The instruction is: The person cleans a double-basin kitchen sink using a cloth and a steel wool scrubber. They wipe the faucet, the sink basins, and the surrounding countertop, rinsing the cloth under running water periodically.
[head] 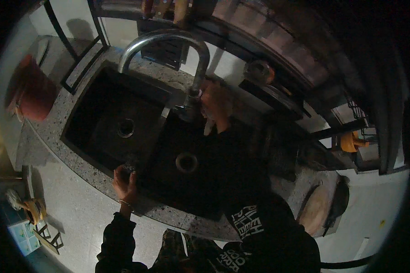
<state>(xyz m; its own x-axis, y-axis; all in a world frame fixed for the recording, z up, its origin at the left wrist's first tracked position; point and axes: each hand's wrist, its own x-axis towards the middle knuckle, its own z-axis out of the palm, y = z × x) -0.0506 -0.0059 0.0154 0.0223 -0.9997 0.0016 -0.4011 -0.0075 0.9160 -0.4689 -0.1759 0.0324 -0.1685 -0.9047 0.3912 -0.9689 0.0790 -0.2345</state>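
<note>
A black double-bowl sink (99, 102) is set in a speckled stone counter (92, 170). The chrome gooseneck faucet (164, 33) arches over it, its spout end coming down near the divider. Beside that spout end is my right hand (216, 100), blurred, with a pale strip that looks like cloth (209, 126) hanging under it. Whether the fingers also touch the spout is hard to tell. My left hand (124, 186) is at the front rim of the left bowl. Its fingers curve around a small dark thing with glints (129, 167), too dim to name.
Each bowl shows a round drain, left (125, 128) and right (186, 162). A reddish container (37, 92) stands on the counter at left. A black metal rack frame (83, 63) rises behind the sink. Round wooden board (316, 208) lies at right.
</note>
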